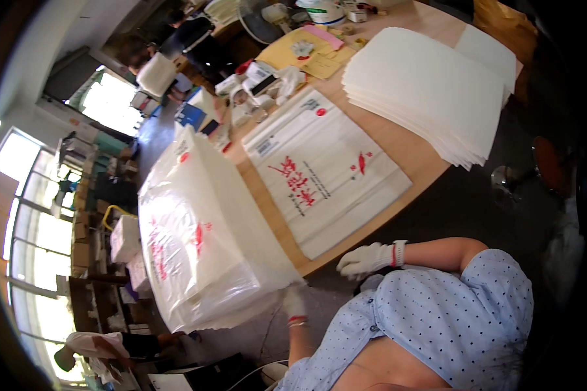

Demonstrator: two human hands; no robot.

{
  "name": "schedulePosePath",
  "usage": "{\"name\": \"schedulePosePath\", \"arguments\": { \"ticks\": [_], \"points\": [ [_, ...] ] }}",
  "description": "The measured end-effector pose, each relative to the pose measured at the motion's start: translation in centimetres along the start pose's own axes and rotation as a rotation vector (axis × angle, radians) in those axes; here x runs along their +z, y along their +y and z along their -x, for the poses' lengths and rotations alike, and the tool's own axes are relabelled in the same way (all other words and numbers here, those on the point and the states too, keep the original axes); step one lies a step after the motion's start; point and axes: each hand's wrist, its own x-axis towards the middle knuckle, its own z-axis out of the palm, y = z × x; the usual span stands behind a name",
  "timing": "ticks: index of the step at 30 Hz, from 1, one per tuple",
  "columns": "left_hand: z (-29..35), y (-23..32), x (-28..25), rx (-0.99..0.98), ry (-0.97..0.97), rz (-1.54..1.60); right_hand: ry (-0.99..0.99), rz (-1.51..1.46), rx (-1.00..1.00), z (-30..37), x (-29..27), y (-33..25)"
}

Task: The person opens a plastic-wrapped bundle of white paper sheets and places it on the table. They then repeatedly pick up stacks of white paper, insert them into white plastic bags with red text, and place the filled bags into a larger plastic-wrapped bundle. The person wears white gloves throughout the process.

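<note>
My left hand (294,304), in a white knitted glove with a red cuff, is closed on the near corner of a large clear plastic bag (235,244). Motion blurs this hand, and the film partly covers its fingers. The bag puffs out over the table's left end, with red print showing. My right hand (370,259), gloved the same way, hovers by the table's near edge with fingers loosely bent and nothing in them. Just beyond it lies a flat white printed bag stack (329,173) with red lettering and a round red mark.
A thick stack of white sheets (427,85) covers the right of the wooden table (430,171). Yellow papers (323,65), a white tub (321,12) and a fan (257,19) stand farther back. A person (104,345) is at lower left; a stool (544,163) stands right.
</note>
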Motion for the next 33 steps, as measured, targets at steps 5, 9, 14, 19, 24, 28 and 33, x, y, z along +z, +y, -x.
{"name": "schedulePosePath", "arguments": {
  "ticks": [5, 9, 14, 19, 24, 28, 33],
  "points": [
    [-5.7, 20.9, -2.4, 0.495, 0.230, 0.768, 0.502, -0.172, 0.183, 7.3, -4.2, 7.7],
    [-11.4, 23.1, -1.2, 0.397, 0.093, 0.311, 0.666, -0.274, 0.094, 9.4, -5.5, 10.8],
    [-13.8, 22.7, -6.3, 0.327, -0.437, 0.575, 0.542, -0.335, 0.102, 6.7, -5.7, 9.7],
    [-15.7, 22.6, -5.9, 0.395, -0.296, 0.497, 0.588, -0.755, -0.130, -2.4, -7.2, 4.6],
    [-20.4, 19.7, -4.9, 0.525, 0.621, 0.474, 1.057, 0.338, -0.292, -3.3, -12.9, 5.4],
    [-22.8, 20.3, -10.7, 0.097, -0.134, 1.750, 1.110, 1.218, -0.582, -0.8, -13.4, 3.6],
    [-19.8, 22.9, -19.4, 0.346, -0.341, 1.474, 0.991, 0.773, -0.549, -8.6, -12.3, 0.9]
  ]
}}
